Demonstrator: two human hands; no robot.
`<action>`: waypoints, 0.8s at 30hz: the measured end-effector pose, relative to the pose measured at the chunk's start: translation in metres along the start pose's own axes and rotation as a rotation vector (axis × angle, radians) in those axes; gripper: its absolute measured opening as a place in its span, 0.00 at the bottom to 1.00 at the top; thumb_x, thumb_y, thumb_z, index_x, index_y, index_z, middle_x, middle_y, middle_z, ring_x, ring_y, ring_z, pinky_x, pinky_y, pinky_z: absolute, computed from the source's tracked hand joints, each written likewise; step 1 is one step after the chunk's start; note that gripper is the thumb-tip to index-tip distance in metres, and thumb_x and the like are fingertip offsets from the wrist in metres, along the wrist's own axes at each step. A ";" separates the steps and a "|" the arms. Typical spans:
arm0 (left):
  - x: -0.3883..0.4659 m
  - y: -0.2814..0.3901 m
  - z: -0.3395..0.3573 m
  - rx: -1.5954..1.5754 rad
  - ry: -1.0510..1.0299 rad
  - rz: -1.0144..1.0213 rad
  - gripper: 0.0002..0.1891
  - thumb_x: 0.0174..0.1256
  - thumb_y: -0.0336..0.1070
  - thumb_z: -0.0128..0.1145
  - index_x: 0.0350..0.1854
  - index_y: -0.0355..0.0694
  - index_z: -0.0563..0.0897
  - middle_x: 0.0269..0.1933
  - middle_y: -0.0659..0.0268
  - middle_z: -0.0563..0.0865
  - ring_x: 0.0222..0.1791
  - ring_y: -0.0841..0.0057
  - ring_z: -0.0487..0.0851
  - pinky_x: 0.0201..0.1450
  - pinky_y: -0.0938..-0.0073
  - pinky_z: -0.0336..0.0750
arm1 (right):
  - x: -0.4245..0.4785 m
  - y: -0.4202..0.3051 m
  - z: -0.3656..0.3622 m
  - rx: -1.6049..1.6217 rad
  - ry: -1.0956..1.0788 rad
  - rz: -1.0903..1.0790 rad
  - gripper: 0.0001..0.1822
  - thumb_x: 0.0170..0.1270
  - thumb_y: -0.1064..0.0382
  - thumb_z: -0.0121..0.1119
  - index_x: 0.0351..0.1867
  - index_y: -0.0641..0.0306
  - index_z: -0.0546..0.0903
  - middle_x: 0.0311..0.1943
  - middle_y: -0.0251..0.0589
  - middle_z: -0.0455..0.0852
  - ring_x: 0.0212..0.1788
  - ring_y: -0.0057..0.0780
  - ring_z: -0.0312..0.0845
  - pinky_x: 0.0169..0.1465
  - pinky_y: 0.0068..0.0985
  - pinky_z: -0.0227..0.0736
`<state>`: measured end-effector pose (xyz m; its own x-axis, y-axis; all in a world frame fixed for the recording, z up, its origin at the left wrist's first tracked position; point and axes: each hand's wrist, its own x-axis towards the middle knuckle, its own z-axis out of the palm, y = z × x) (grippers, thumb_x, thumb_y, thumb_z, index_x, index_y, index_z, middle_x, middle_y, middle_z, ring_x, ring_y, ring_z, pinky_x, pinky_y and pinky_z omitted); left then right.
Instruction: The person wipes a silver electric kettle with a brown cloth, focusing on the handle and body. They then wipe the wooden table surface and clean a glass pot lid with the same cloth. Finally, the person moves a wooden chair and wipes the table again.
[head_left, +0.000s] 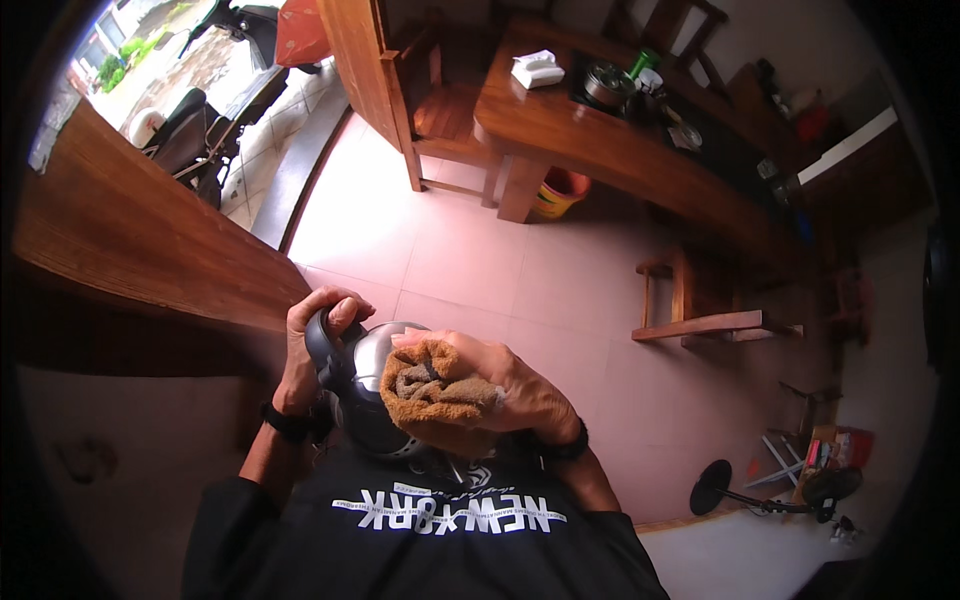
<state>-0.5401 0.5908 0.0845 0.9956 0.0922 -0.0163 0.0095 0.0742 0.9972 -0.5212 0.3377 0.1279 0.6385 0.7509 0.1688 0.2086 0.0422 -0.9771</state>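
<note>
A stainless-steel kettle (369, 361) with a curved black handle (321, 346) is held up close in front of my chest. My left hand (315, 319) is wrapped around that handle. Against the kettle's right side, my right hand (499, 375) grips a bunched brown terry cloth (427, 386). The cloth hides much of the kettle's body, including where the cloth meets the metal. Black plastic shows on the lower part of the kettle. Black bands circle both wrists.
A wooden door panel (150, 225) stands close on my left, beside a doorway with a motorbike (187, 139) outside. Ahead is a long wooden table (517, 116) with a tissue pack (538, 70) and a pot (606, 82). Right lie a wooden chair (697, 326) and a standing fan (711, 486).
</note>
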 end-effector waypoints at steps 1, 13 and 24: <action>0.001 0.000 0.005 0.041 -0.029 0.033 0.11 0.69 0.37 0.61 0.35 0.33 0.84 0.34 0.65 0.86 0.34 0.81 0.80 0.39 0.80 0.74 | -0.005 0.001 -0.005 -0.012 0.009 -0.005 0.38 0.53 0.61 0.74 0.65 0.62 0.70 0.58 0.51 0.79 0.60 0.44 0.77 0.64 0.34 0.71; 0.033 0.012 0.078 0.602 -0.350 0.537 0.06 0.57 0.23 0.64 0.31 0.33 0.78 0.30 0.58 0.82 0.29 0.71 0.84 0.31 0.73 0.77 | -0.071 0.013 -0.063 0.036 0.111 -0.050 0.40 0.50 0.66 0.75 0.66 0.66 0.68 0.62 0.52 0.77 0.63 0.43 0.75 0.67 0.34 0.68; 0.052 -0.015 0.114 0.388 -0.299 0.377 0.14 0.70 0.38 0.59 0.25 0.37 0.76 0.24 0.65 0.80 0.25 0.78 0.81 0.39 0.71 0.80 | -0.119 0.042 -0.088 0.190 0.361 0.150 0.28 0.63 0.66 0.66 0.64 0.68 0.71 0.55 0.44 0.82 0.57 0.33 0.79 0.62 0.26 0.72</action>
<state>-0.4775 0.4812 0.0775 0.9196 -0.2443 0.3075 -0.3707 -0.2813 0.8851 -0.5229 0.1923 0.0782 0.8763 0.4812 0.0245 -0.0251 0.0963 -0.9950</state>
